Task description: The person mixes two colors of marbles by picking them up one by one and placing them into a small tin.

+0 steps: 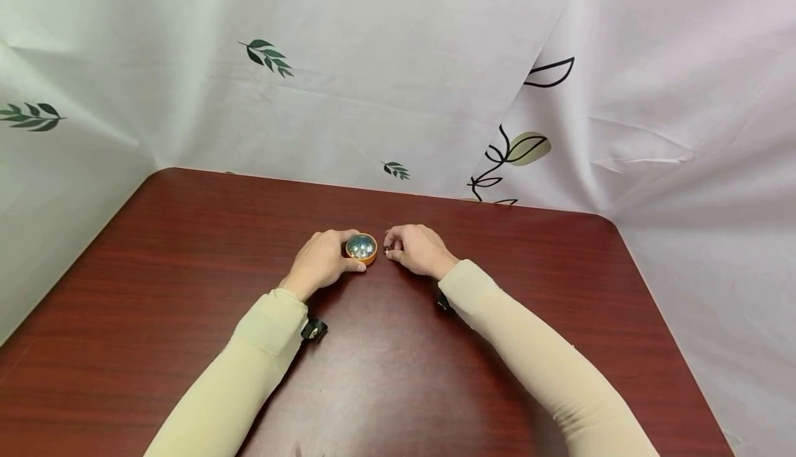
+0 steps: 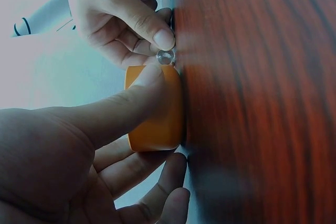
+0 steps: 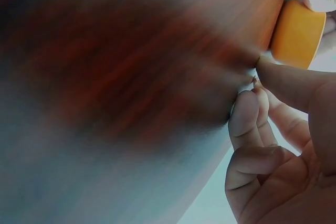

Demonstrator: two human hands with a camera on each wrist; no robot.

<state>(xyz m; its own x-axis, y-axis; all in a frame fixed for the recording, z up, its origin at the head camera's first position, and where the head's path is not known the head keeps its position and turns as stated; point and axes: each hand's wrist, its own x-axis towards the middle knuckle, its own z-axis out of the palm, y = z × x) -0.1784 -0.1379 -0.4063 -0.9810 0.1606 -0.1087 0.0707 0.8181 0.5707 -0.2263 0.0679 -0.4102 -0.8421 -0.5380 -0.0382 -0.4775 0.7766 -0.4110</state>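
Observation:
A small round orange container (image 1: 371,260) stands on the table, its top showing shiny bluish-green, glassy contents (image 1: 361,245) that I cannot make out singly. My left hand (image 1: 320,261) grips its side, thumb on the near face and fingers around the far one. Just right of it, my right hand (image 1: 421,249) pinches a small clear glass marble (image 2: 166,56) between thumb and fingers, low against the tabletop. In the right wrist view the fingers mostly hide the marble, and the orange wall (image 3: 298,32) of the container shows close beyond the thumb.
The dark red-brown wooden table (image 1: 186,291) has rounded far corners. White cloth (image 1: 385,70) printed with leaves hangs behind it and along both sides. Black straps with small devices (image 1: 314,330) sit at the wrists.

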